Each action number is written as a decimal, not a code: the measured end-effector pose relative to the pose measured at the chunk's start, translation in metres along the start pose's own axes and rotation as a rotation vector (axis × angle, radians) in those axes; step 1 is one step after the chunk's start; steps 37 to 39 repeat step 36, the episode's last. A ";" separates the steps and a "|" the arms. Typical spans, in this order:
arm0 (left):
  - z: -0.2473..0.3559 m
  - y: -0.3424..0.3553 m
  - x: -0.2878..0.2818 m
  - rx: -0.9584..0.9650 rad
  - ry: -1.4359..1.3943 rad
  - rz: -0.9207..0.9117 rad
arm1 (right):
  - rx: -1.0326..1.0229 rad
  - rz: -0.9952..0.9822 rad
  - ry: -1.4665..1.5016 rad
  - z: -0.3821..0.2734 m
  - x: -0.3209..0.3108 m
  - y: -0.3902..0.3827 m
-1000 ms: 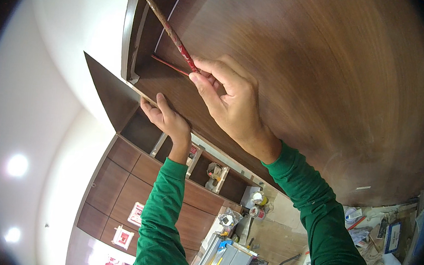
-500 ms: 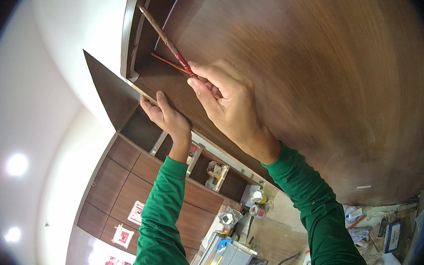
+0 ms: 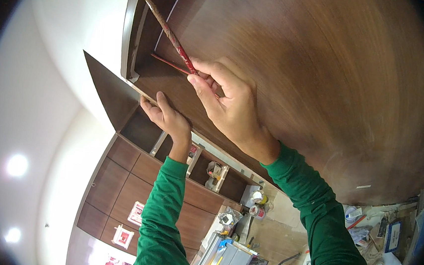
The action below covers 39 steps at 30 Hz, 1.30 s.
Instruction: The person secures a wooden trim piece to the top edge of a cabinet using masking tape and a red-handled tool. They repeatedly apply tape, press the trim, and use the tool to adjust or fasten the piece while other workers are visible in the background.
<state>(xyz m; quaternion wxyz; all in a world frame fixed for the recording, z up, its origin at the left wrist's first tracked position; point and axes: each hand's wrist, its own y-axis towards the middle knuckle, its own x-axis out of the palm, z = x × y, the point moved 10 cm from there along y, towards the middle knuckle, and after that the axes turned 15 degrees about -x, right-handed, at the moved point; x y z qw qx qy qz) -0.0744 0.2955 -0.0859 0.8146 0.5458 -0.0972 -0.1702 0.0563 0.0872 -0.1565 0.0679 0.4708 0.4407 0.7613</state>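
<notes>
A slim stick point(image 3: 167, 32), red near the fingers and stained brown toward its far tip, is pinched between the thumb and fingers of my right hand point(image 3: 237, 102). It slants up and left across the corner of a dark brown wooden cabinet; whether it is a brush I cannot tell. A second thin red line point(image 3: 170, 63) lies just below it, perhaps a reflection on the glossy wood. Lower left, my left hand point(image 3: 168, 119) rests with fingers spread against the pale edge strip point(image 3: 145, 95) of the cabinet's board point(image 3: 175, 97).
A large brown wood panel point(image 3: 335, 82) fills the upper right. Below are open cubbies point(image 3: 142, 127) and brown wall panels point(image 3: 119, 170). A grey table-like machine point(image 3: 229, 261) stands on the floor, with cans point(image 3: 257, 211) nearby. Papers and tools clutter the right point(image 3: 363, 234).
The stick's far tip has swung slightly upward, its red end still in my right hand. My left hand stays in the same place.
</notes>
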 end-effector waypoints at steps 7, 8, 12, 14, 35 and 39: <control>0.003 -0.002 0.002 -0.006 0.014 0.002 | 0.008 -0.023 0.008 0.003 0.003 -0.005; 0.003 -0.002 0.002 -0.005 0.007 -0.001 | -0.001 -0.030 0.004 0.002 0.003 -0.005; 0.002 -0.001 0.001 -0.013 0.013 0.004 | 0.067 -0.047 0.054 0.005 0.008 -0.010; 0.001 -0.001 0.000 -0.013 0.013 0.003 | 0.073 -0.059 0.055 0.005 0.010 -0.011; -0.001 0.003 -0.002 0.037 0.048 0.012 | 0.252 -0.303 -0.025 -0.030 -0.019 -0.046; -0.004 -0.002 -0.004 0.020 0.033 0.025 | 0.254 -0.327 -0.035 -0.033 -0.018 -0.046</control>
